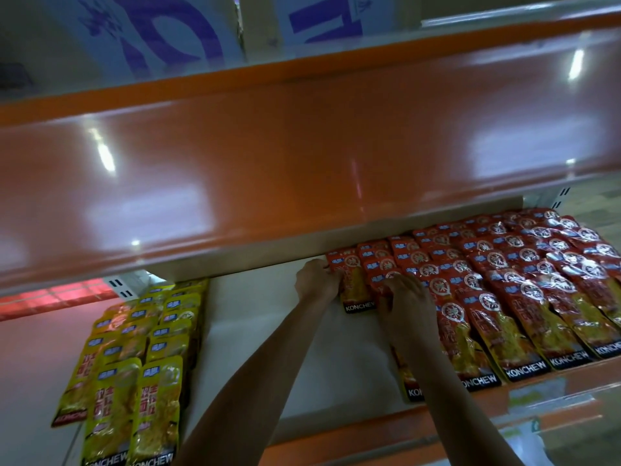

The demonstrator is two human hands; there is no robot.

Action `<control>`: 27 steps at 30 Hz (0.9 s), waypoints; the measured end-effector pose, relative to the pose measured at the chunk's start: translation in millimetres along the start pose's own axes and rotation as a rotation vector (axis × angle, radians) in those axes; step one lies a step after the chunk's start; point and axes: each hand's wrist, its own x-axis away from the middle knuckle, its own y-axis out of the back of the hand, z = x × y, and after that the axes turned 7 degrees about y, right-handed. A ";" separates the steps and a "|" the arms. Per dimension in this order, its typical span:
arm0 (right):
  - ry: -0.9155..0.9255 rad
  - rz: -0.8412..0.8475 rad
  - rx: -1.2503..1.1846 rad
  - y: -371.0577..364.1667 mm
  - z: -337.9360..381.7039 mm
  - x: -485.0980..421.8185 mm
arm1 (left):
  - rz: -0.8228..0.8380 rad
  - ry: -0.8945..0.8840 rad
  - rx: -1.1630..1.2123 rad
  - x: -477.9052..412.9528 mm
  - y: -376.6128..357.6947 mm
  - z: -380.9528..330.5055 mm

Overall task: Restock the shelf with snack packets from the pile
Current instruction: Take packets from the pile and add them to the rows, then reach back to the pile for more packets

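Packets of red KONCHEW snacks [504, 290] fill the right end of the white shelf [255, 331]. At the shelf's back, the left hand [316, 280] pinches the leftmost red packet [353, 290]; the right hand [408, 307] holds the next packet [378, 280] with curled fingers.

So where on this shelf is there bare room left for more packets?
One bare strip of shelf runs back to front between the yellow packets and the red packets. The left hand and right hand sit at its red edge. Rightward the red rows overlap tightly; the yellow rows are packed.
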 end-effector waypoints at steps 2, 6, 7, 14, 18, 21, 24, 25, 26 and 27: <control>0.007 -0.002 -0.002 1.3 2.7 -0.1 | -0.014 0.010 0.004 1.2 2.1 2.1; 0.049 -0.006 -0.015 0.0 15.6 -0.5 | -0.025 -0.069 -0.058 8.4 10.8 10.4; 0.070 0.000 -0.012 -1.3 20.5 -0.4 | -0.035 -0.111 -0.085 11.8 13.8 12.8; 0.209 0.034 -0.057 -30.2 68.5 5.3 | -0.180 -0.374 -0.333 33.3 58.6 43.2; 0.285 0.065 -0.088 -53.4 115.9 14.5 | -0.270 -0.403 -0.409 36.2 100.9 76.3; 0.369 0.084 -0.078 -69.8 152.4 20.8 | -0.301 -0.376 -0.423 36.8 133.8 103.2; 0.433 0.086 -0.089 -87.5 192.3 28.5 | -0.318 -0.355 -0.431 38.9 169.8 133.3; 0.455 0.090 -0.089 -94.0 206.7 31.6 | -0.321 -0.351 -0.439 39.5 183.0 143.8; 0.476 0.097 -0.088 -100.3 222.2 35.2 | -0.331 -0.346 -0.443 40.6 197.0 154.5; 0.492 0.104 -0.089 -106.6 238.8 39.9 | -0.349 -0.338 -0.443 41.4 211.7 165.8</control>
